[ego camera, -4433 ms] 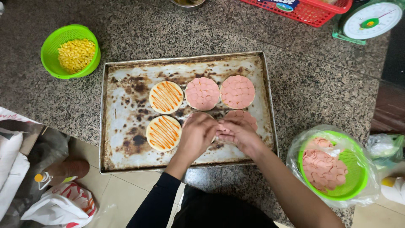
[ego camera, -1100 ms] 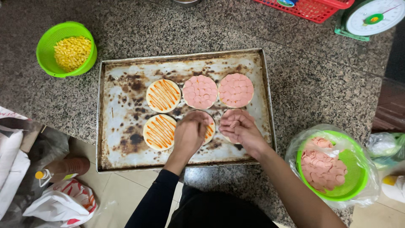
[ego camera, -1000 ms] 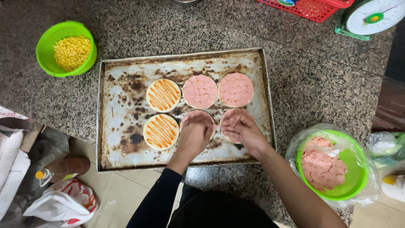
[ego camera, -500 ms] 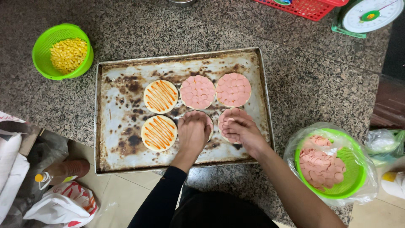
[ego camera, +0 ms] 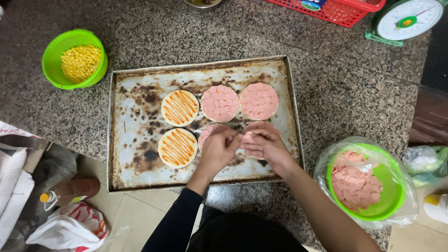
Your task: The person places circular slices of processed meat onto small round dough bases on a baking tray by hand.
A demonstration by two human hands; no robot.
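Two hands are working together over a worn baking tray [ego camera: 135, 154]: left hand [ego camera: 219, 149] and right hand [ego camera: 263, 144], fingers pinched on pink sausage slices [ego camera: 249, 137], laying them best overlapped, edge to edge, across round bases

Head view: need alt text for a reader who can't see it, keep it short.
Both hands, left hand and right hand, meet over pink-topped rounds at the front of a scorched baking tray on a granite counter. The tray also holds two sauce-striped rounds and two sausage-covered rounds.
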